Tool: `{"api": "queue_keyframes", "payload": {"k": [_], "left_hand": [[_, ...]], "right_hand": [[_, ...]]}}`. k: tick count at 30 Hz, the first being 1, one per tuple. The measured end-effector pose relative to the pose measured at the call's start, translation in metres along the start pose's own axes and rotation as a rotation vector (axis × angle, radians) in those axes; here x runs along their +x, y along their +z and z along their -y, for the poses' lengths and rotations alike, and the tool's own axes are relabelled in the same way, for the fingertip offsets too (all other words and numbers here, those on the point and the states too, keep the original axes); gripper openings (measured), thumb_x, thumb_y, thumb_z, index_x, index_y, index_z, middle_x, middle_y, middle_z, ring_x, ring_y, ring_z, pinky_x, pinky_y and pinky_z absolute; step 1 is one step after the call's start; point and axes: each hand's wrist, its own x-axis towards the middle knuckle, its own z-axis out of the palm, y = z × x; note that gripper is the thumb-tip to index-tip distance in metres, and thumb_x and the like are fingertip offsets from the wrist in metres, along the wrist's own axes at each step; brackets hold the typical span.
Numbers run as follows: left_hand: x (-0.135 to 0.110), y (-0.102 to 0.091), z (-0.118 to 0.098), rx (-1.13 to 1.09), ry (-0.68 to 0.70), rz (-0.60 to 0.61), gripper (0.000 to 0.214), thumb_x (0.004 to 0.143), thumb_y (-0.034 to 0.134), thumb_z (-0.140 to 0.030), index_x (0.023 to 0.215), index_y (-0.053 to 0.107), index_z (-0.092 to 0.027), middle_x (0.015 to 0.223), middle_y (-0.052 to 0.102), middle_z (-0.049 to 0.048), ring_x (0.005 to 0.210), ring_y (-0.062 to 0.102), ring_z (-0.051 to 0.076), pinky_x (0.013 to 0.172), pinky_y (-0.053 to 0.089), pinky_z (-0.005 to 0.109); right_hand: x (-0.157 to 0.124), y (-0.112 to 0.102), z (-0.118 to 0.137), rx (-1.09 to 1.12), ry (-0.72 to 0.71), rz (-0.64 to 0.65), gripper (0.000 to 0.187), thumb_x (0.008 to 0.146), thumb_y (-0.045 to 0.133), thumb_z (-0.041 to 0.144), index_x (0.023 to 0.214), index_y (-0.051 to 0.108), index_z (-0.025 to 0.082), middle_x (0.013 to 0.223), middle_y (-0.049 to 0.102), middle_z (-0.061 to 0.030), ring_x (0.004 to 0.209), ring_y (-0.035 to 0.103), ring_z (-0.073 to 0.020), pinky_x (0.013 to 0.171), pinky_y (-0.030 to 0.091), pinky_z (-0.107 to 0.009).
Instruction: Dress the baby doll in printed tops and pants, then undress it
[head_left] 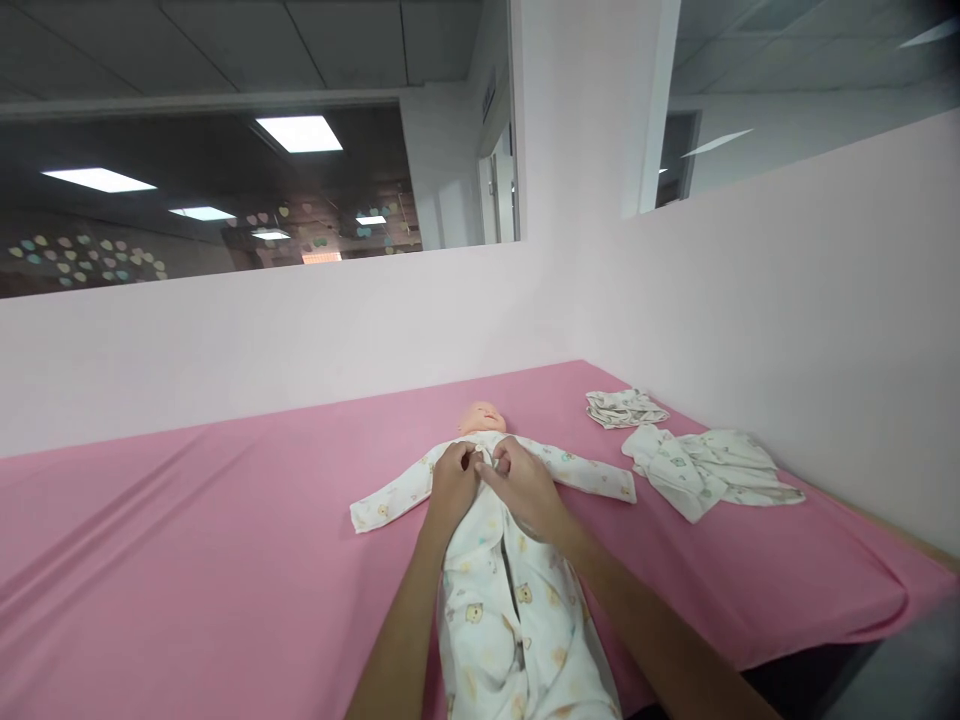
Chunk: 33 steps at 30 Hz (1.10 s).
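Observation:
A baby doll (pixel 481 416) lies on its back on the pink sheet (pixel 187 540), dressed in a white printed romper (pixel 510 600) with its sleeves spread out to both sides. My left hand (pixel 451 484) and my right hand (pixel 525 486) meet at the doll's chest just below the neck. Both have fingers pinched on the romper's front edges near the collar. The front of the romper gapes open lower down the body.
A small folded white garment (pixel 624 407) and a larger crumpled white printed garment (pixel 709 468) lie at the right on the sheet. Pale partition walls (pixel 787 330) close off the back and right. The bed's edge drops off at the lower right.

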Motion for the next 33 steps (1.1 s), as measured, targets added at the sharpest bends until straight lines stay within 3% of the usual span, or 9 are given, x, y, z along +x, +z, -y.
{"api": "queue_keyframes", "payload": {"k": [5,9,14,17,19,22,25,29,33], "left_hand": [[-0.002,0.001,-0.001,0.01,0.007,-0.009,0.016,0.085,0.046,-0.027,0.076,0.058,-0.02,0.085,0.064,0.0019,0.081,0.057,0.016,0.072,0.042,0.027],[-0.004,0.001,-0.004,0.025,0.008,-0.019,0.016,0.084,0.046,-0.026,0.075,0.057,-0.02,0.083,0.064,0.0017,0.079,0.056,0.016,0.072,0.042,0.028],[-0.009,-0.001,-0.009,0.107,0.081,-0.012,0.016,0.084,0.047,-0.023,0.093,0.06,-0.021,0.086,0.062,0.0012,0.081,0.055,0.016,0.075,0.043,0.029],[-0.014,-0.005,-0.017,0.133,0.124,-0.051,0.024,0.083,0.05,-0.023,0.106,0.057,-0.022,0.094,0.06,0.0021,0.084,0.054,0.016,0.079,0.043,0.03],[-0.017,-0.008,-0.024,0.141,0.173,-0.05,0.016,0.081,0.051,-0.022,0.096,0.057,-0.021,0.097,0.06,0.0031,0.088,0.054,0.017,0.081,0.043,0.03],[-0.02,-0.014,-0.033,0.161,0.219,0.099,0.006,0.077,0.051,-0.019,0.079,0.056,-0.021,0.089,0.061,0.0014,0.085,0.054,0.017,0.077,0.042,0.03],[-0.02,-0.02,-0.037,0.156,0.175,0.209,0.011,0.073,0.047,-0.015,0.076,0.056,-0.021,0.084,0.06,0.0002,0.079,0.053,0.016,0.07,0.041,0.029],[-0.015,-0.029,-0.035,0.108,0.106,0.285,0.012,0.069,0.048,-0.016,0.077,0.054,-0.022,0.082,0.058,-0.0005,0.073,0.052,0.016,0.062,0.04,0.027],[-0.005,-0.041,-0.035,0.122,0.074,0.456,0.014,0.067,0.055,-0.02,0.08,0.052,-0.023,0.081,0.057,-0.0005,0.066,0.051,0.015,0.051,0.035,0.025]], "right_hand": [[-0.024,-0.002,0.006,-0.162,-0.065,0.1,0.025,0.074,0.052,0.021,0.099,0.049,0.021,0.082,0.058,-0.0002,0.08,0.054,-0.0189,0.067,0.032,-0.027],[-0.033,-0.006,-0.004,-0.186,-0.059,0.094,0.024,0.08,0.046,0.019,0.103,0.049,0.021,0.081,0.058,-0.0012,0.078,0.054,-0.0189,0.066,0.032,-0.027],[-0.033,-0.007,-0.011,-0.242,-0.114,0.04,0.007,0.084,0.044,0.022,0.082,0.051,0.021,0.079,0.059,-0.0019,0.075,0.052,-0.0178,0.063,0.029,-0.028],[-0.035,-0.006,-0.011,-0.308,-0.135,0.008,0.013,0.087,0.043,0.022,0.075,0.047,0.021,0.076,0.059,-0.0014,0.071,0.051,-0.0171,0.061,0.026,-0.029],[-0.036,-0.005,-0.01,-0.354,-0.136,-0.031,0.014,0.088,0.043,0.022,0.074,0.047,0.021,0.076,0.06,-0.0017,0.071,0.052,-0.0174,0.061,0.025,-0.03],[-0.033,-0.006,-0.008,-0.415,-0.147,-0.042,0.014,0.089,0.043,0.022,0.076,0.048,0.021,0.08,0.061,-0.0037,0.074,0.053,-0.0187,0.061,0.023,-0.031],[-0.015,-0.014,-0.005,-0.386,-0.161,0.123,0.011,0.085,0.044,0.018,0.076,0.049,0.02,0.084,0.061,-0.0067,0.073,0.052,-0.0193,0.059,0.021,-0.031],[0.022,-0.031,-0.001,-0.269,-0.221,0.408,0.017,0.072,0.054,0.018,0.06,0.043,0.021,0.064,0.054,0.0006,0.057,0.042,-0.0135,0.053,0.021,-0.028],[0.044,-0.035,-0.001,-0.19,-0.296,0.537,0.019,0.06,0.058,0.013,0.054,0.042,0.021,0.055,0.047,0.005,0.052,0.038,-0.0103,0.048,0.02,-0.025]]}}
